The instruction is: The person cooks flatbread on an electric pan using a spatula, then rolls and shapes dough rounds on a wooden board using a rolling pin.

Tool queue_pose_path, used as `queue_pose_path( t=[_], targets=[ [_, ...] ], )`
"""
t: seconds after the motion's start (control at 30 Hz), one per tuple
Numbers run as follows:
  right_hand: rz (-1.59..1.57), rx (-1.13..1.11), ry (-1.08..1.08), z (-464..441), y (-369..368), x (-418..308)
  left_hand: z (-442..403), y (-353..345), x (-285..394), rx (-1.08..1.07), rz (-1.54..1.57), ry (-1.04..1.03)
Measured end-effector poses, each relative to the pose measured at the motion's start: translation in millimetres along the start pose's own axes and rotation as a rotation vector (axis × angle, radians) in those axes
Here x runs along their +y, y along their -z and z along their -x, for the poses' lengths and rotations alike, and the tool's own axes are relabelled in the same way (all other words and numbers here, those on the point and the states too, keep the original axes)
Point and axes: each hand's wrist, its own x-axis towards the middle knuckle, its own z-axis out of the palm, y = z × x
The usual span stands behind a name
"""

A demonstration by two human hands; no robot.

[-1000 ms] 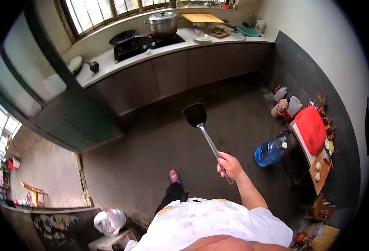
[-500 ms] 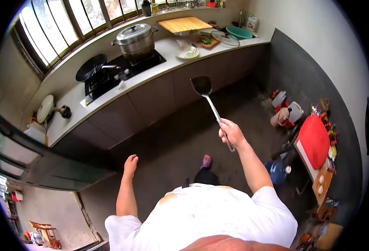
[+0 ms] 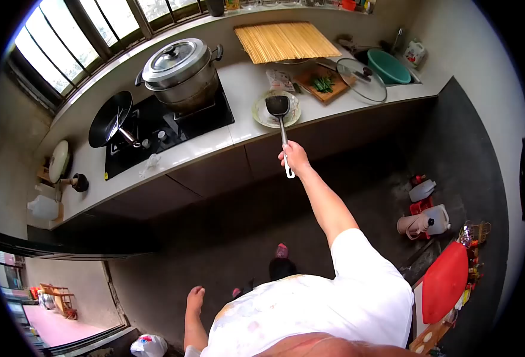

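Note:
My right hand [image 3: 295,156] is closed round the handle of a metal wok spatula [image 3: 283,128]. The spatula's dark blade is over a pale shallow plate [image 3: 260,113] near the counter's front edge; whether it touches the plate, I cannot tell. Beside that plate lies a wooden cutting board [image 3: 336,92] with chopped greens [image 3: 322,84] on it. A small plastic bag [image 3: 279,80] sits behind the plate. Low at my left side hangs my left hand [image 3: 195,297], holding nothing, its fingers loosely apart and partly hidden from view.
A large lidded steel pot [image 3: 182,74] and a black wok [image 3: 110,119] stand on the stove [image 3: 173,134]. A slatted mat [image 3: 286,40], a glass lid [image 3: 363,82] and a green basin [image 3: 388,66] are farther back. Jugs [image 3: 435,220] and a red cover [image 3: 445,282] are at the right.
I have come closer to the counter. My right hand has carried the spatula forward and left, from above the floor to over the plate. My left hand still hangs low.

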Motion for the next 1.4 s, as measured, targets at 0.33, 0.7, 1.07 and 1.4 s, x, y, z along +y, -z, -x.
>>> queue_pose_path(
  t=[0.33,0.7,1.07,1.4],
  targets=[
    [-0.105,0.033,-0.139,-56.8,-21.2,16.1,89.4,-1.7,-11.9,0.038,0.064,0.239],
    [-0.071,0.130,0.208,91.4,24.8,82.9,-85.4,27.8,-8.7,-0.215,-0.347,-0.149],
    [-0.387,1.330,-0.452,613.3,12.8,207.4,-142.7,-136.1,224.5,-0.708,-1.046,-0.872],
    [-0.800,1.939,-0.291,840.5,-78.1,291.9,112.2,-352.1,156.7,-1.196,-1.049,-0.958]
  ],
)
